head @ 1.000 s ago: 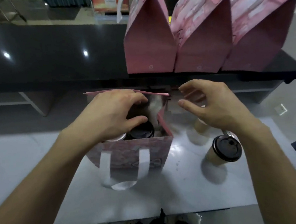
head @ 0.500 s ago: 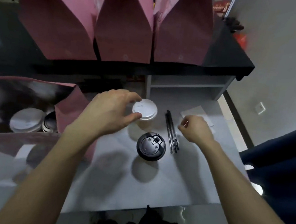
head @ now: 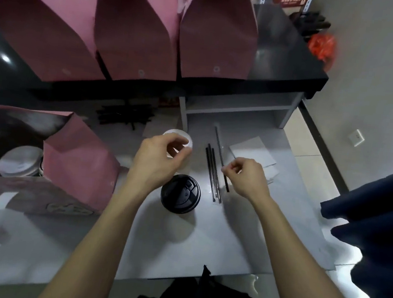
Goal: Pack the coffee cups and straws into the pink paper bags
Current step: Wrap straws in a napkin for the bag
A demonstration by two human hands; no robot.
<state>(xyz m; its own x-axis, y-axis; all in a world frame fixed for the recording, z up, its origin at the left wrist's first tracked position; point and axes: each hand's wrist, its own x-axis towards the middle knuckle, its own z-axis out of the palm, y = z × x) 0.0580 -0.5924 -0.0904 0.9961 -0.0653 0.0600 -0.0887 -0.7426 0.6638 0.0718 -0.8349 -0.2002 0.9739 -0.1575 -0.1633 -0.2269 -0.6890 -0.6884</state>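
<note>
The left hand curls its grip round the white-lidded cup on the tabletop; the right hand pinches a black straw. Best lift the cup upright, clear of the black-lidded cup just near it; the open pink bag at left already holds two cups.

White napkins lie on the grey counter below a black shelf.
</note>
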